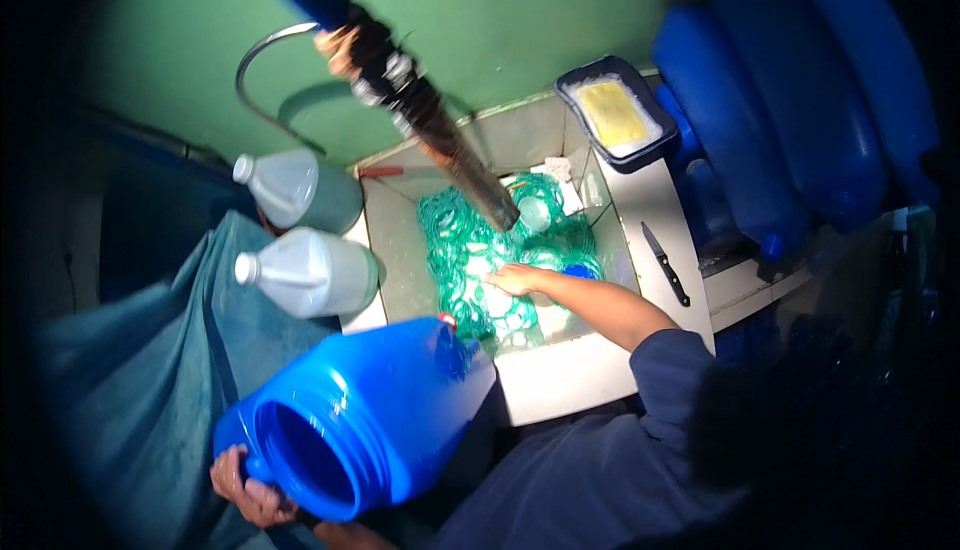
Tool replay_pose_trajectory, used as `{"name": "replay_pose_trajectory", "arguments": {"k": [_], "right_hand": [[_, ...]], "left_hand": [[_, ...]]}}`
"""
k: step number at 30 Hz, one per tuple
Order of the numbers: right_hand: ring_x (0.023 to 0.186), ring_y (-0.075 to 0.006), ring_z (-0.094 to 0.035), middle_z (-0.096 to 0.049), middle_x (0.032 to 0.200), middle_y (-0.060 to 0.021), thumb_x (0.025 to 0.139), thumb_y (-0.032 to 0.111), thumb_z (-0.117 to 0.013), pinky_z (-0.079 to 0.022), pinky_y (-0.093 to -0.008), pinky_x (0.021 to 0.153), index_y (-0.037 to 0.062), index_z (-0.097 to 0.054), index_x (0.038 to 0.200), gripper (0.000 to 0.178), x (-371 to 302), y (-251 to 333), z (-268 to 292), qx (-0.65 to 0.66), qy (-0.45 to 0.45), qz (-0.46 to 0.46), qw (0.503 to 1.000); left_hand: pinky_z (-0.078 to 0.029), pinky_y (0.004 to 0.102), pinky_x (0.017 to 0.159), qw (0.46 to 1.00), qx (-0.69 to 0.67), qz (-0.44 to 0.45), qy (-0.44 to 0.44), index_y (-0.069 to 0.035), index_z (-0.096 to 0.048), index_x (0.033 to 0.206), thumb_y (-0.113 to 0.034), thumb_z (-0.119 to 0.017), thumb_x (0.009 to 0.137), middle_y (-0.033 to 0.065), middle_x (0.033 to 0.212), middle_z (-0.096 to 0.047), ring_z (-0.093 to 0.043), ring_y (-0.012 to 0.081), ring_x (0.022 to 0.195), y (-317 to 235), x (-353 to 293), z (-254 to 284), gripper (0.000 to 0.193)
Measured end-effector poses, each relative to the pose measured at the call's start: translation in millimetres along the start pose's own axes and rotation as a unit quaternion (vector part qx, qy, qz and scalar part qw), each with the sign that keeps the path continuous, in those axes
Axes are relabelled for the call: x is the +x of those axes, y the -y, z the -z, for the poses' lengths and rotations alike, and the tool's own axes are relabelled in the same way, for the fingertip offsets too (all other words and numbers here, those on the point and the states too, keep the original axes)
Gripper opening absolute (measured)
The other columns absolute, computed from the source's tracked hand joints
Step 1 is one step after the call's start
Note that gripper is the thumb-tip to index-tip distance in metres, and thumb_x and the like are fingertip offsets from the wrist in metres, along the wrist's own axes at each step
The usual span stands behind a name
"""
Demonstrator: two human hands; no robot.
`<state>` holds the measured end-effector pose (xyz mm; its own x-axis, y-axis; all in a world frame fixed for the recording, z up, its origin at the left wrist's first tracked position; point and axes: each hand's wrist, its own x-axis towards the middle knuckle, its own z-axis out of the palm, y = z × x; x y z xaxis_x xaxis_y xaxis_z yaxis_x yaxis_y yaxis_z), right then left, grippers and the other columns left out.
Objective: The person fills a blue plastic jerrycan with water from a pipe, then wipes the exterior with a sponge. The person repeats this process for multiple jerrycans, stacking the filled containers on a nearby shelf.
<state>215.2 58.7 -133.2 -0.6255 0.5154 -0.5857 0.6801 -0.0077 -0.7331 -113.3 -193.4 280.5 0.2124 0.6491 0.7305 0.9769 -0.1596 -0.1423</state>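
My left hand is closed round the handle of a big blue plastic jug. The jug lies tilted, its wide uncapped mouth facing me and its base resting toward the sink's front corner. Over the white tiled sink, my right hand reaches in with fingers stretched out, at a heap of green ring-like plastic pieces. Whether the fingertips press on the heap is hard to see in the glare. A small blue round thing sits beside my right forearm.
A dark pipe points down over the sink. Two capped translucent jugs stand on the left ledge. On the right ledge lie a black-handled knife and a dark tray with a yellow sponge. Large blue containers stand at right.
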Motion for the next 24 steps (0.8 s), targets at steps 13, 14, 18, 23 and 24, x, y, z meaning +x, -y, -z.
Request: {"name": "replay_pose_trajectory", "arguments": {"k": [13,14,18,23,24], "right_hand": [[0.130,-0.0323,-0.047,-0.054,0.134,-0.0153,0.077,0.007,-0.063,-0.035,-0.0481,0.107,0.0051,-0.059,0.117,0.040,103,-145,24,-0.163,-0.347,-0.051,0.922],[0.128,-0.0336,-0.050,-0.057,0.132,-0.0162,0.075,0.007,-0.064,-0.037,-0.0484,0.105,0.0049,-0.056,0.116,0.042,104,-142,26,-0.100,-0.407,-0.032,0.907],[0.110,-0.0408,-0.062,-0.064,0.118,-0.0236,0.071,0.009,-0.068,-0.046,-0.0491,0.096,0.0068,-0.047,0.121,0.054,105,-121,19,0.359,-0.623,-0.134,0.682],[0.099,-0.0444,-0.066,-0.068,0.103,-0.0248,0.070,0.013,-0.069,-0.050,-0.0487,0.089,0.0083,-0.052,0.118,0.051,108,-106,2,0.344,-0.508,-0.201,0.764],[0.096,-0.0441,-0.066,-0.068,0.099,-0.0243,0.070,0.012,-0.068,-0.051,-0.0479,0.087,0.0079,-0.056,0.112,0.044,107,-103,1,0.388,-0.467,-0.182,0.774]], "left_hand": [[-0.044,0.0435,0.093,0.994,0.022,0.105,0.024,0.008,-0.065,0.107,-0.032,-0.035,0.105,0.0203,0.107,-0.063,-0.057,0.0286,0.097,8,0,-24,0.050],[-0.043,0.0434,0.093,0.994,0.023,0.107,0.020,0.008,-0.065,0.107,-0.031,-0.036,0.105,0.0200,0.107,-0.063,-0.057,0.0284,0.097,8,0,-23,0.049],[-0.043,0.0426,0.093,0.993,0.017,0.114,0.006,0.008,-0.065,0.108,-0.030,-0.037,0.105,0.0191,0.107,-0.062,-0.056,0.0277,0.098,17,-7,-15,0.047],[-0.042,0.0417,0.093,0.993,0.001,0.116,-0.005,0.007,-0.065,0.108,-0.028,-0.038,0.105,0.0179,0.106,-0.061,-0.055,0.0269,0.100,29,-16,-2,0.044],[-0.042,0.0415,0.094,0.993,-0.002,0.115,-0.010,0.007,-0.065,0.108,-0.027,-0.038,0.104,0.0176,0.106,-0.061,-0.055,0.0267,0.100,28,-17,-2,0.044]]}}
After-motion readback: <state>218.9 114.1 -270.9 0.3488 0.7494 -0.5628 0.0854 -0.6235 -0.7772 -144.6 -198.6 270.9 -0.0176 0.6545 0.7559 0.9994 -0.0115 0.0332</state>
